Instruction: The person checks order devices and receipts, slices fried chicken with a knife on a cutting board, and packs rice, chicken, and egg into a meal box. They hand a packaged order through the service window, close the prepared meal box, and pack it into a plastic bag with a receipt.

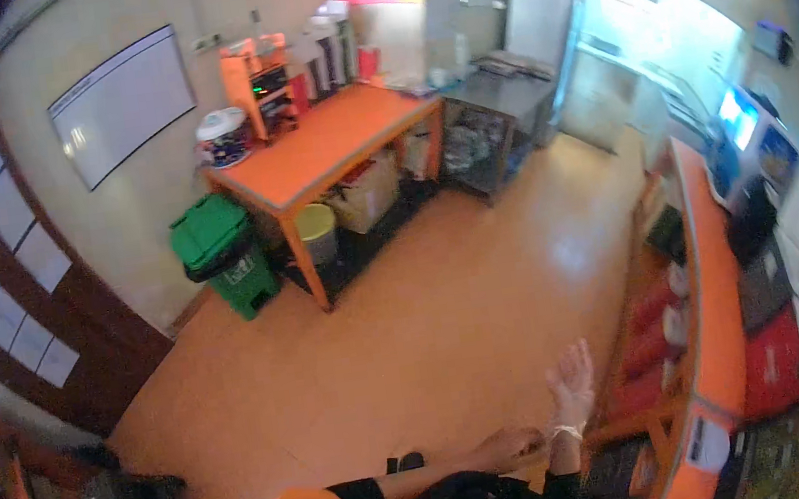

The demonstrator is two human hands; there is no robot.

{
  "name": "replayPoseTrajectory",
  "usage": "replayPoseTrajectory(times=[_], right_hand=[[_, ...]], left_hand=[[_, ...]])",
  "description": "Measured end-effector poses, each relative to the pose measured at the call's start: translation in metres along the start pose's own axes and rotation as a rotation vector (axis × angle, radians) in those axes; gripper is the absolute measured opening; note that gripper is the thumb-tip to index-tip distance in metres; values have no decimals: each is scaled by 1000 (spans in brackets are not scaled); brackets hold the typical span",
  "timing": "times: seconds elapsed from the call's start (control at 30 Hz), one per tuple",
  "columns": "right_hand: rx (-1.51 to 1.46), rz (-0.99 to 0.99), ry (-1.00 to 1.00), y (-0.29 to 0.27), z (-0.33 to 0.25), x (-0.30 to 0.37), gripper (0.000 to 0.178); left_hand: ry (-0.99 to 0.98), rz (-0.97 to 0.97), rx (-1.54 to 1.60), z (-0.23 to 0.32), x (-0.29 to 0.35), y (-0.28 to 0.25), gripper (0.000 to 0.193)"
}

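Lower centre: L hand (514,449) was half-curled; couldn't tell if it pinched anything. R hand (570,387), just up and right of it, was spread, nothing seen in it. Nearest stuff: red items (641,350) below the orange table (715,294), right of frame, apart from the fingers. Best technique, prob.: wrist loose, forearm clear of the table edge. Red items' shapes blurred; far room (626,13), upper right, lost detail to glare.

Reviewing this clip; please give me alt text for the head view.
A person's open right hand rises beside their left hand over an orange floor. Ahead stand an orange table and, to its left, a green bin; a cluttered orange counter runs along the right.
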State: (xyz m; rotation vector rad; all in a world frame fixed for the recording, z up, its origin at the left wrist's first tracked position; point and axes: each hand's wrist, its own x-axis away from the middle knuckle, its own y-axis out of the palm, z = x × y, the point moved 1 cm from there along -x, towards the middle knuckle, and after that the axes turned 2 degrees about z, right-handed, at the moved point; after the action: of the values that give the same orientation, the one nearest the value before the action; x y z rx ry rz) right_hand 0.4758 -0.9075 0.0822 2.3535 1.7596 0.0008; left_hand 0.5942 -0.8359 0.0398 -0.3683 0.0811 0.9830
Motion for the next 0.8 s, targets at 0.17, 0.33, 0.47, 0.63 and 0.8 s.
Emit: replayPoseTrajectory(times=[0.17,0.33,0.47,0.63,0.8], right_hand=[[-124,-292,85,173,17,-80,81],[78,-370,150,233,88,-205,40],[266,-439,-8,292,67,-314,25],[-257,-412,466,395,99,-444,31],[53,-706,273,574,150,-590,32]], left_hand=[[-117,236,-160,-66,1,-134,23],[69,270,-3,-130,-45,-227,24],[-54,201,-60,-190,-96,-340,30],[-326,105,-180,-259,-157,-532,34],[-285,700,-217,-326,-177,-721,21]])
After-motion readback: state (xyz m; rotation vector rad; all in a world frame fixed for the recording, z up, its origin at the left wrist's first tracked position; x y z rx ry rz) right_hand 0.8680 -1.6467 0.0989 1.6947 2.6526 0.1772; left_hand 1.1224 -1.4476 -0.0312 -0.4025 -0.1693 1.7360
